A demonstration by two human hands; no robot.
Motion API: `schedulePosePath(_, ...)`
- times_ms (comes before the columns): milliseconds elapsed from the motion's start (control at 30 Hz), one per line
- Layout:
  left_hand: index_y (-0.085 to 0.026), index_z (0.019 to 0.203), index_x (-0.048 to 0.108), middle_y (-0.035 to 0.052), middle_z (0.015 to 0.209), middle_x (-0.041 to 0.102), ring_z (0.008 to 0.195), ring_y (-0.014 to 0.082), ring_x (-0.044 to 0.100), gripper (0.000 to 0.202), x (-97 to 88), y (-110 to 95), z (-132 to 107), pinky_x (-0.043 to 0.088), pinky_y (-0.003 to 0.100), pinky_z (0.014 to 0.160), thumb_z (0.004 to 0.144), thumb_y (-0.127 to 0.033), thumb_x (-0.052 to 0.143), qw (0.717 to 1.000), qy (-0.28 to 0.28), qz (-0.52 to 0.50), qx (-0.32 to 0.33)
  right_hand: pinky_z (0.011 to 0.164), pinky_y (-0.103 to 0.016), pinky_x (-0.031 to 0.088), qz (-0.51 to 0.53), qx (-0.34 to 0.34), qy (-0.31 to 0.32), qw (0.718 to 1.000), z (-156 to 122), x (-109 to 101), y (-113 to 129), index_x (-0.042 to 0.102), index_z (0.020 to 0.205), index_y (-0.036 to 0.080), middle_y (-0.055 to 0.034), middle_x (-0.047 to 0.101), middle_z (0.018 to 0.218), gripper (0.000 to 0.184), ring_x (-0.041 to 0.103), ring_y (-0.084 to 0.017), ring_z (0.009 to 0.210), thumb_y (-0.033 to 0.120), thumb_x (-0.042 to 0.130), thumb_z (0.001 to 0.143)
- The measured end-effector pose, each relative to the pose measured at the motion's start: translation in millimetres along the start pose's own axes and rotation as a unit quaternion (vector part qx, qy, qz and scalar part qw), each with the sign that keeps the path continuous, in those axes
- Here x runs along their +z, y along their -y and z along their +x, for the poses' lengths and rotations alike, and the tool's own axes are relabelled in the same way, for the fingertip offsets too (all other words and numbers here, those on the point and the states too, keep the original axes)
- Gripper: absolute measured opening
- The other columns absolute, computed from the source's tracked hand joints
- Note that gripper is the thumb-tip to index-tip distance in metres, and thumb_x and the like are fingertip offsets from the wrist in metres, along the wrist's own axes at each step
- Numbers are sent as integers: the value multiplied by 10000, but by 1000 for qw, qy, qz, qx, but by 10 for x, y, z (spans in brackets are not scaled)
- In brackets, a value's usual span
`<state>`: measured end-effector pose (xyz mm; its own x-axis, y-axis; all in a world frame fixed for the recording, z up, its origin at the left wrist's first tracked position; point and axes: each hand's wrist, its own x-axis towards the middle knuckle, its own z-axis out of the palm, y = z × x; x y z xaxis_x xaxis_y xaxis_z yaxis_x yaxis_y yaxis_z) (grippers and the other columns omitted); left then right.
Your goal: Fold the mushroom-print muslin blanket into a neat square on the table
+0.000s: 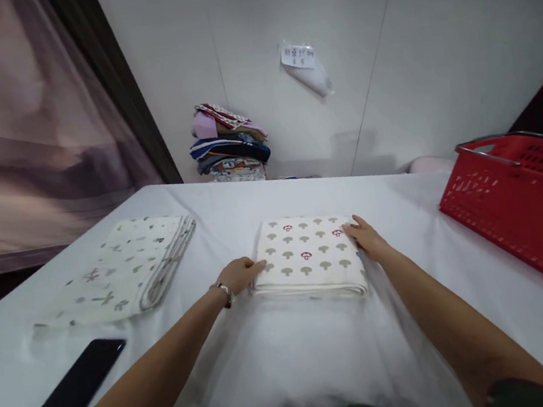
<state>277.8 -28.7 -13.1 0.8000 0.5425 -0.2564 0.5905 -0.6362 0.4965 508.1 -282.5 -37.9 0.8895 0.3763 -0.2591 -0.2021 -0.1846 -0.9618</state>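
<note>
A folded white cloth (313,251) printed with grey and red mushrooms lies flat on the white-covered table in front of me. At its left edge, my left hand (239,277), with a metal bracelet at the wrist, grips it with the thumb on top and the other fingers curled, partly hidden. My right hand (368,240) holds the opposite edge near the far right corner, thumb on the print. Several layers show along the near fold. To the left lies another folded white cloth (129,267) with a small plant-like print, touched by neither hand.
A red plastic basket (526,215) with a metal handle stands at the right of the table (322,344). A long black flat object (70,393) lies at the near left. Behind the table, a pile of folded fabrics (230,145) rises against the wall. A curtain (28,123) hangs at left.
</note>
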Motion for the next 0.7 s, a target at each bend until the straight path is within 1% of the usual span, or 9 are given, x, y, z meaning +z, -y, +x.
schedulePosePath(67,-189,845,603,60,783,668,754,232,617,542,25,-41,12,421,298,641,694,-681,431,1000,-12,-16,-3,737,-258,512,-2,7,16,1000,-250,-55,-49,187,1432,237,-102,510,1293,852,590,-192,994,387,655,737)
schedulePosePath(133,-177,990,580,91,912,672,829,257,624,629,57,-75,34,439,310,672,653,-698,477,1000,-13,-25,-13,709,-273,514,-8,17,32,999,-483,-94,-91,139,1444,228,-110,574,1202,894,609,-200,935,396,656,735)
schedulePosePath(200,-161,1075,549,125,1036,646,909,279,614,692,87,-92,61,448,321,712,628,-689,520,999,-15,-23,-25,692,-287,512,-15,18,53,998,-653,-107,-124,105,1449,224,-103,620,1100,929,620,-201,873,396,663,727)
schedulePosePath(267,-145,1130,516,140,1091,623,934,275,608,723,103,-85,83,452,317,726,628,-664,546,999,-23,-32,-30,710,-293,504,-21,4,65,998,-732,-100,-149,114,1449,221,-83,629,1032,940,616,-191,843,374,675,710)
schedulePosePath(367,-149,1190,464,109,1000,648,833,238,629,746,102,-36,89,458,296,659,642,-646,553,997,-31,-64,-14,749,-286,489,-31,-35,50,998,-717,-79,-192,180,1437,222,-45,607,973,912,597,-164,825,344,683,687)
schedulePosePath(467,-160,1195,461,70,881,656,735,215,628,739,103,28,72,452,284,594,646,-645,554,997,-40,-68,-14,710,-272,486,-47,-46,51,997,-662,-65,-252,233,1422,230,-25,583,928,873,579,-143,769,351,680,682)
schedulePosePath(533,-159,1188,471,66,870,650,735,208,624,722,116,55,57,459,282,607,650,-631,565,996,-48,-67,-15,673,-259,482,-57,-47,55,996,-651,-63,-288,251,1414,237,-24,577,935,862,569,-131,739,364,681,678)
schedulePosePath(633,-161,1202,469,66,868,642,744,208,619,722,129,58,36,468,294,645,657,-623,568,997,-60,-53,-10,634,-243,479,-56,-46,57,996,-675,-92,-304,229,1420,242,-44,580,996,863,571,-128,741,398,668,693)
schedulePosePath(700,-160,1213,466,73,883,636,739,214,619,744,125,43,18,471,303,640,656,-644,558,997,-58,-39,-16,602,-243,481,-59,-37,61,996,-708,-151,-283,267,1404,229,-72,571,1069,798,575,-128,732,420,633,720)
